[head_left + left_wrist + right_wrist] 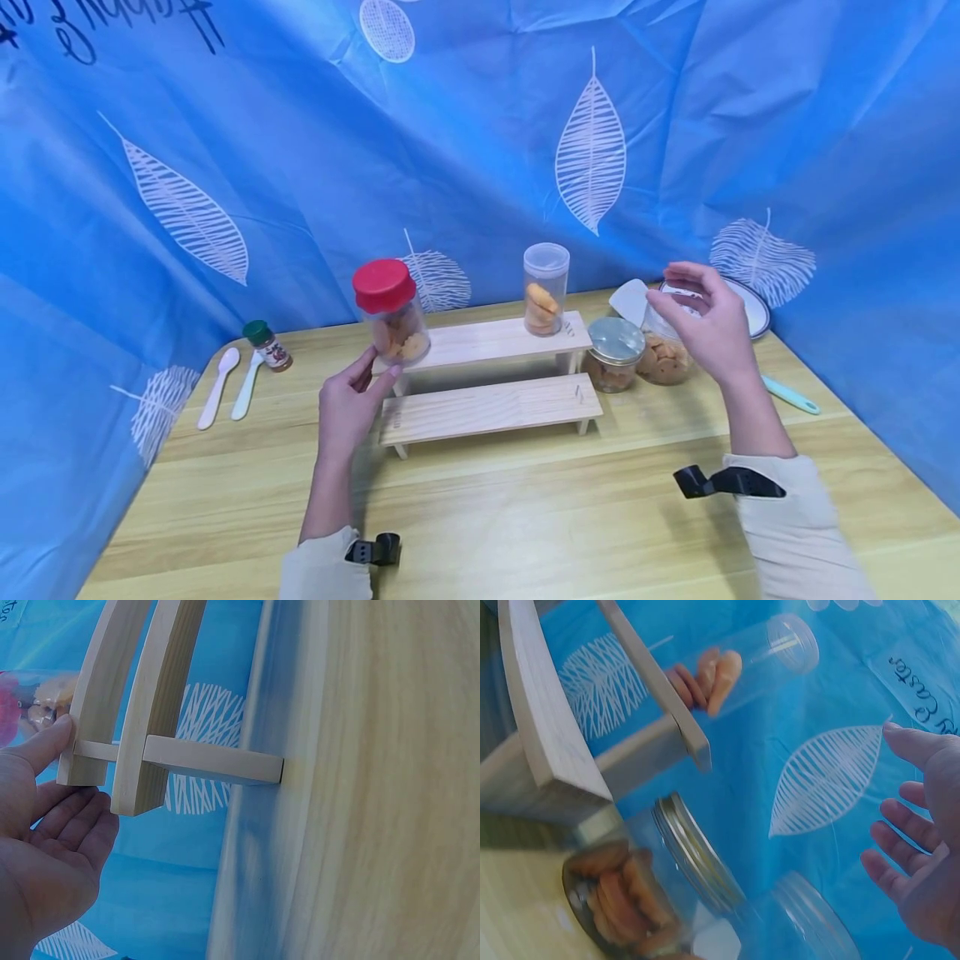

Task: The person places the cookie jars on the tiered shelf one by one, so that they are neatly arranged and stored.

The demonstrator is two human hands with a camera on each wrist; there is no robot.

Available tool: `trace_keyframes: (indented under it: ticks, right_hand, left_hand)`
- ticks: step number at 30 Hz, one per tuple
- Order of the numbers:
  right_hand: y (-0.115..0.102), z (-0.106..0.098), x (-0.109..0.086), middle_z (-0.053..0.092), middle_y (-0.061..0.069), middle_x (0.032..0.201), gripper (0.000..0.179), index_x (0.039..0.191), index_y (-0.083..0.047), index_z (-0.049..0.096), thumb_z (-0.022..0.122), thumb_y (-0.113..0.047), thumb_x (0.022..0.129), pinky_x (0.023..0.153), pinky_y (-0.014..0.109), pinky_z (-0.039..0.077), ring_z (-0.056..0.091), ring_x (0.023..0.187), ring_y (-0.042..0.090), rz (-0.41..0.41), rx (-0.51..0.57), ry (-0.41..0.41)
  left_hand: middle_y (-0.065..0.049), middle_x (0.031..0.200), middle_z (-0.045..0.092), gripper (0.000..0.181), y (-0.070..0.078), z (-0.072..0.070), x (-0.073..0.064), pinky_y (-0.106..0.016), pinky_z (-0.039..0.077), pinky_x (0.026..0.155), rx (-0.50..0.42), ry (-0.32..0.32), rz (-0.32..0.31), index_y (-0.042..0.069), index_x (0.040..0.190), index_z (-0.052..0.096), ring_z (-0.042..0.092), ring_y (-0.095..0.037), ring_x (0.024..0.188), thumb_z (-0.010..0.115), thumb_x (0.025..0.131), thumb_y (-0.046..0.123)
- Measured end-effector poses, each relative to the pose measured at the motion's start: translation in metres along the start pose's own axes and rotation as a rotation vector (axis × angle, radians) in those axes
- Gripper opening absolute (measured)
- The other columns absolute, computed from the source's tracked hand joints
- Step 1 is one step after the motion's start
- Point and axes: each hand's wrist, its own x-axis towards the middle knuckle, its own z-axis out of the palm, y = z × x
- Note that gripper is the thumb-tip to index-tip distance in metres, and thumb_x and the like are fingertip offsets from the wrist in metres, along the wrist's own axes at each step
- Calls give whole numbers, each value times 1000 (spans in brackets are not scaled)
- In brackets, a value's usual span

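Observation:
My left hand (347, 410) is at the left end of the upper wooden shelf (480, 343). Its thumb (54, 744) lies at the board's edge, close to the base of a red-lidded jar (390, 321) of cookies; the relaxed fingers extend past the board's end. My right hand (708, 321) hovers at the right, thumb and fingers apart, with nothing between them. In the head view it overlaps a clear jar (663, 358) of cookies. Beside that stands a silver-lidded jar (613, 358). A tall clear canister (543, 292) with cookies stands on the upper shelf's right end.
A lower wooden shelf (491, 410) stands in front. At left lie a pinkish spoon (217, 390), a pale green utensil (247, 387) and a green-capped bottle (267, 346). Behind the right hand are a white plate (753, 307) and a white spatula head (628, 300). A blue curtain (480, 150) hangs behind.

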Motion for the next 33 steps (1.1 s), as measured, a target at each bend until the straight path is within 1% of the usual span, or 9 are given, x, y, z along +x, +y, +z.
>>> trace_keyframes:
  ticks: [4,8,12,15,17,21,23,29,33]
  right_hand:
    - [6,-10,-2,59,2,127,46,135,-2,57,74,-16,95,100,17,47,54,118,11,5,-37,1]
    - [15,-19,-2,58,-5,125,49,135,-3,57,76,-20,94,99,14,46,53,117,8,40,-99,-8]
    - [24,-26,-2,56,-1,129,51,137,-3,56,75,-24,94,100,15,46,52,118,9,77,-149,-38]
    - [28,-31,-4,55,5,134,52,138,-3,56,74,-27,95,107,25,45,50,122,14,102,-185,-61]
    - [30,-35,-5,52,10,139,56,141,-4,54,73,-30,95,112,38,42,48,127,22,127,-209,-90]
    - [34,-40,-7,44,18,151,69,149,-6,46,73,-37,95,114,61,32,38,138,39,191,-233,-166]
    - [37,-41,-7,37,21,156,76,154,-7,40,73,-40,94,113,66,29,33,141,45,225,-231,-202]
    - [48,-41,-6,31,26,157,91,161,-11,26,76,-41,91,105,63,36,34,137,48,286,-232,-250]
    - [53,-40,-5,26,31,158,100,163,-8,18,78,-40,90,108,69,31,30,139,52,295,-227,-267]
  left_hand:
    - [-10,149,51,67,1,-1,0,-35,44,109,9,0,-7,8,147,54,49,-26,137,77,92,39]
    - [-10,149,51,67,1,-1,-1,-34,45,109,14,1,-8,8,147,53,49,-26,137,77,92,38]
    - [-10,149,51,67,1,-1,-1,-35,44,109,8,-2,-7,8,147,54,49,-26,137,77,92,38]
    - [-10,149,51,67,1,-1,0,-35,44,110,5,-5,-8,8,147,53,49,-26,137,77,91,39]
    - [-9,149,51,67,1,-1,0,-35,44,110,7,-5,-10,9,147,54,49,-26,137,77,91,39]
    - [-10,149,52,66,1,-1,-1,-36,44,109,12,1,-5,9,147,54,49,-26,137,77,92,38]
    - [-10,149,52,66,0,-1,-1,-36,44,109,14,6,1,9,147,54,49,-27,137,77,92,38]
    - [-10,149,52,66,-2,0,-1,-36,44,109,18,11,14,9,147,54,50,-26,137,76,92,38]
    - [-10,149,52,65,-3,0,0,-36,44,109,24,14,16,9,147,54,50,-26,136,76,93,38]
